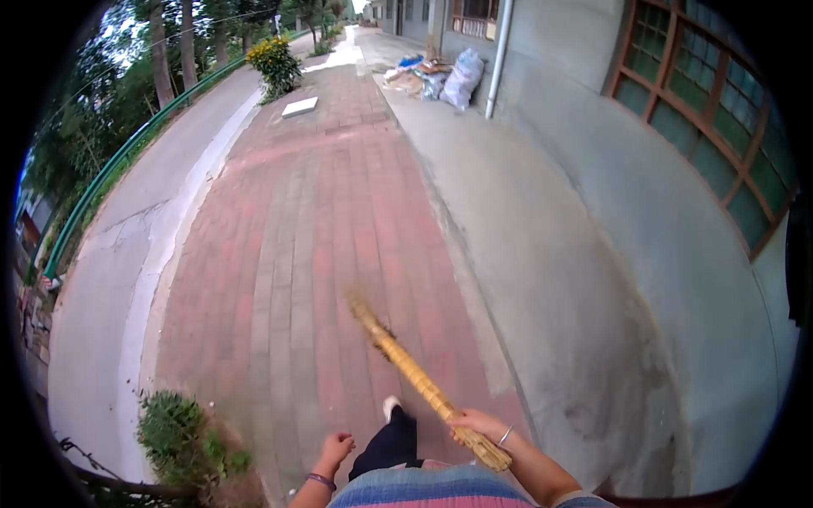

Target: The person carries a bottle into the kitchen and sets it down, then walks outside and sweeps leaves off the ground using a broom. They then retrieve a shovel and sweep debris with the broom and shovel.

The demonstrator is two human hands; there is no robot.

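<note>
A straw broom (411, 370) with a bound, yellowish handle slants across the lower middle of the view. My right hand (476, 426) is wrapped round it near its lower, thicker end, and a bracelet circles that wrist. The far end of the broom points up and left over the brick paving and looks slightly blurred. At my left side, my left hand (336, 449) hangs with its fingers curled in and nothing visible in them. A dark band sits on the left wrist. Between the hands show a dark trouser leg and one light shoe (390, 408).
Red and grey brick paving (292, 254) runs ahead, with a concrete strip (508, 229) and a building wall at right. Bags (463, 78) lie by a drainpipe (500, 59). A white slab (300, 107), a flowering bush (273, 66) and a near shrub (169, 427) stand left.
</note>
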